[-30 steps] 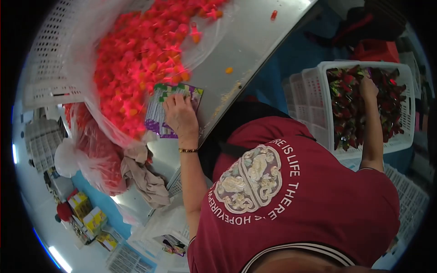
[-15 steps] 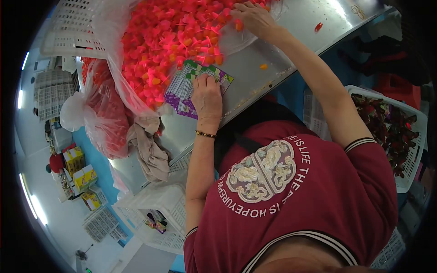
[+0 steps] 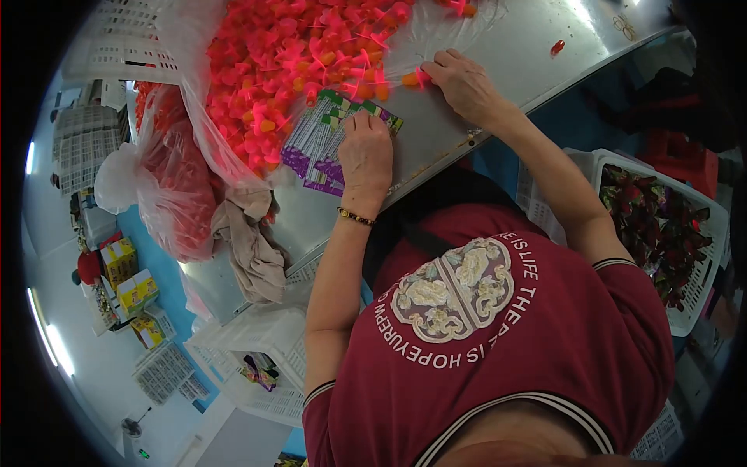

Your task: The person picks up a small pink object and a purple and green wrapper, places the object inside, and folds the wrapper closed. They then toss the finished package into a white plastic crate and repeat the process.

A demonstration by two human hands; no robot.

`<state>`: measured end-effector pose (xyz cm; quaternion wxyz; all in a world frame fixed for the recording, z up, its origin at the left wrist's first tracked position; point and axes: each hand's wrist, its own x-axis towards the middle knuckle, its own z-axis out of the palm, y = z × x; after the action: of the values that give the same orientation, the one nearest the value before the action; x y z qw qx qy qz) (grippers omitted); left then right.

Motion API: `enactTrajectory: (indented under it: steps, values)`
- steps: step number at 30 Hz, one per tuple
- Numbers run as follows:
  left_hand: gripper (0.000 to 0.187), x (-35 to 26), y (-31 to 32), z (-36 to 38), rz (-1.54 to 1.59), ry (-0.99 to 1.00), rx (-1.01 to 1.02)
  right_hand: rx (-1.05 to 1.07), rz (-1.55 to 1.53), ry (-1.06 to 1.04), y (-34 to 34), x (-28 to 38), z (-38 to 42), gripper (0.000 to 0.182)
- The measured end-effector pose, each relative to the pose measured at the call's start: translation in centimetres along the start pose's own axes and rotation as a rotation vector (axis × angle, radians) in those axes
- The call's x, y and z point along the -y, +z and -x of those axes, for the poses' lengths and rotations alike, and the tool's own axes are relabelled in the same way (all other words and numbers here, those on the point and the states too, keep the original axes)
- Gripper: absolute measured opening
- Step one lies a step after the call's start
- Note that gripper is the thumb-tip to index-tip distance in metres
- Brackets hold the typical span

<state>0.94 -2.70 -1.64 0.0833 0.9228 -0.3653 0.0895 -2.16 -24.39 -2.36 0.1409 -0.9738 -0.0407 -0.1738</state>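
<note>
A stack of flat purple and green printed packets [image 3: 315,140] lies at the edge of a heap of small pink plastic pieces with orange tips [image 3: 303,54]. My left hand [image 3: 367,152] is over the stack's right part, its curled fingers gripping the packets; the thumb is hidden. Farther right, my right hand [image 3: 464,87] pinches one pink piece with an orange tip [image 3: 414,79] between thumb and fingers, just above the metal table [image 3: 436,128].
Clear plastic sheeting [image 3: 447,35] lies under the heap. To the left are a tied plastic bag [image 3: 175,187] of red items and a beige cloth [image 3: 249,241]. A white basket [image 3: 704,272] of dark red wrapped items stands at right, a white crate [image 3: 268,331] below left.
My right hand has come back from the far side of the heap toward me, now with a pink piece in its fingers. My left hand stays on the packets, shifted slightly right.
</note>
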Motion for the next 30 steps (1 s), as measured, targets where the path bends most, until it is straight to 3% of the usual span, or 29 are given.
enactTrajectory:
  steps: [5, 12, 14, 16, 20, 23, 30]
  values:
    - [0.01, 0.2, 0.5, -0.1, 0.044, -0.008, -0.064, 0.12, -0.031, 0.08, -0.3, -0.3, 0.5, 0.02]
    - [0.007, -0.3, 1.0, -0.1, 0.023, -0.064, -0.154, 0.091, -0.014, 0.084, -0.2, -0.2, 0.8, 0.013]
    - [0.006, -0.2, 1.1, 0.1, 0.052, -0.088, -0.174, 0.215, -0.212, 0.161, -0.4, 0.4, 0.5, 0.02]
    - [0.005, -0.1, 1.0, 0.5, 0.256, -0.203, -0.216, 0.196, -0.33, 0.184, -0.3, 1.4, 0.2, 0.023]
    - [0.004, 0.6, 1.2, 1.1, 0.425, -0.253, -0.283, 0.218, -0.651, 0.299, 0.4, 3.9, -0.4, 0.028]
    - [0.005, 0.8, 1.1, 1.3, 0.481, -0.273, -0.282, 0.073, -0.631, 0.182, 2.0, 4.8, -0.1, 0.026]
    - [0.006, 1.1, 1.2, 1.4, 0.558, -0.305, -0.319, 0.033, -0.457, 0.074, 2.0, 4.9, 1.0, 0.025]
